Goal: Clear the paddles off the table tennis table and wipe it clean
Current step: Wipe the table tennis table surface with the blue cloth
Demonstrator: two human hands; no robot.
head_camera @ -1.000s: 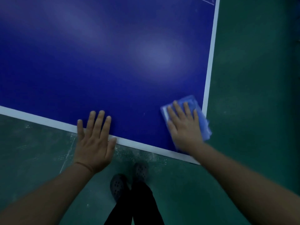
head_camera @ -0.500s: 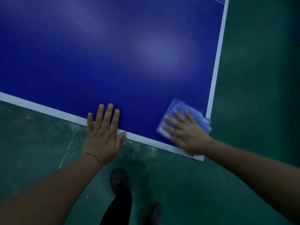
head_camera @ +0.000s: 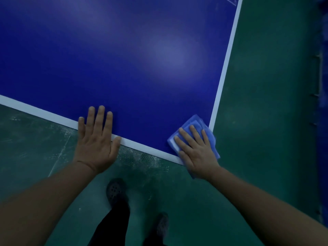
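Note:
The blue table tennis table [head_camera: 124, 59] with white edge lines fills the upper left of the head view. Its near right corner lies under a folded blue cloth [head_camera: 193, 124]. My right hand [head_camera: 195, 150] presses flat on that cloth with straight fingers, and the cloth hangs a little over the corner. My left hand [head_camera: 95, 141] rests flat on the table's near edge, fingers straight and spread on the blue surface. No paddle shows on the visible part of the table.
A green floor [head_camera: 266, 86] with scuff marks surrounds the table in front and to the right. My own legs and dark shoes [head_camera: 115, 190] stand just below the near edge. A dark blue barrier [head_camera: 324, 103] runs along the far right.
My right hand has slid the cloth right and toward me, down onto the table's very corner. My left hand has stayed flat on the near edge. My feet have shifted.

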